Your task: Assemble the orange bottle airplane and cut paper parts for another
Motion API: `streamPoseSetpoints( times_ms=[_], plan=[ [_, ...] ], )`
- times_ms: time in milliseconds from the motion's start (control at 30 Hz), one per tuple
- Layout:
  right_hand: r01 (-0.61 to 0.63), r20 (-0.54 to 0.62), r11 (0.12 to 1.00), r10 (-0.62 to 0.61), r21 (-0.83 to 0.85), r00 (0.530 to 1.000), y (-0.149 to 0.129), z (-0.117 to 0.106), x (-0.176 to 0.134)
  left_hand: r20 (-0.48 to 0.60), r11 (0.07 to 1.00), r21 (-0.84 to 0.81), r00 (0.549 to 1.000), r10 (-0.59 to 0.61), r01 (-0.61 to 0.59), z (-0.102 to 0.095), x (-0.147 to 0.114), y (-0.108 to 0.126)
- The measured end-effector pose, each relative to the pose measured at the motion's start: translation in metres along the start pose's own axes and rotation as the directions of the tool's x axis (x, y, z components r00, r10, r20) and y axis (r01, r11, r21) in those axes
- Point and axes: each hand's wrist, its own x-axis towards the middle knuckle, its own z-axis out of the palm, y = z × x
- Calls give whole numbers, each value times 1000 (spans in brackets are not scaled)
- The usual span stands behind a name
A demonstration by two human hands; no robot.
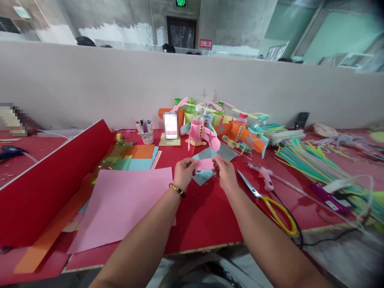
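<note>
A small piece of pink paper [205,164] is stretched between my two hands above the red tabletop. My left hand [185,173], with a beaded bracelet at the wrist, pinches its left end. The right end sits between the thumb and fingers of my right hand [224,172]. Beneath the paper lie blue-grey paper pieces [201,179]. A large pink sheet [129,204] spreads to the left of my left forearm. Scissors with yellow handles [267,202] rest to the right of my right hand, and a pink glue gun [264,174] lies just beyond them.
Bottle planes with paper wings and propellers [198,128] stand at the back near a pen cup [147,134]. A red upright board [60,176] rises at left. Plastic strips [312,168], a purple power strip [331,198] and cables occupy the right. A pale partition [120,84] closes the far side.
</note>
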Motion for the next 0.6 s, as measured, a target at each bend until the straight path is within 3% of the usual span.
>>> streamPoseSetpoints(
  times_ms=[133, 600],
  plan=[
    [10, 125, 998, -2, -67, 992, 0, 2, -4, -14, 999, 40, 1000, 20, -19, 0, -1, 0],
    [62, 107, 996, -56, -57, 993, 1, 5, -6, -39, 999, 37, 999, 2, 0, 1, 0, 0]
  ],
)
